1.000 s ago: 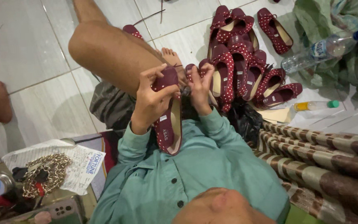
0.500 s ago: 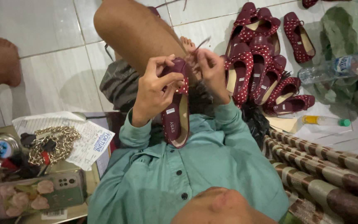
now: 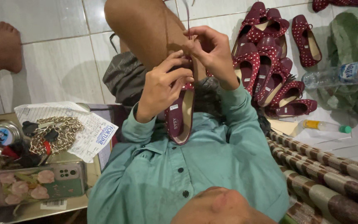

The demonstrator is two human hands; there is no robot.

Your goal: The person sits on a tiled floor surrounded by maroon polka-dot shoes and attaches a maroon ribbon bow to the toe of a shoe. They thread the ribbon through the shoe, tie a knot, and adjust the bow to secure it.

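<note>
Left hand: we are gripping the toe end of a dark red flat slip-on shoe with white dots [image 3: 180, 116] in our left hand [image 3: 162, 89], fingers curled closed over its upper.
Right hand: our right hand [image 3: 212, 52] is pinching a thin dark thread [image 3: 188, 20] between thumb and fingertips, closed tight on it just above the shoe's toe.
Shoe: it is lying sole-down against our teal button-up shirt [image 3: 187, 174], heel toward our chest, toe up against our bent bare knee [image 3: 146, 29].
Thread: it is running straight up out of the top of the view; we cannot tell whether a needle is on it.
Risk, thread: we judge it could snap or slip from the pinch if we are pulling too hard, since only the fingertips are holding it.
Risk, shoe: it is resting loosely on the shirt, so a tug could be twisting it out of the left hand's hold.
Risk, fingers: both hands are working touching-close, so a hidden needle could be pricking a finger.
Nearby: a pile of matching dark red dotted shoes [image 3: 270, 70] is lying on the white tiled floor [image 3: 54, 70], near our right elbow, which could be knocking it.
</note>
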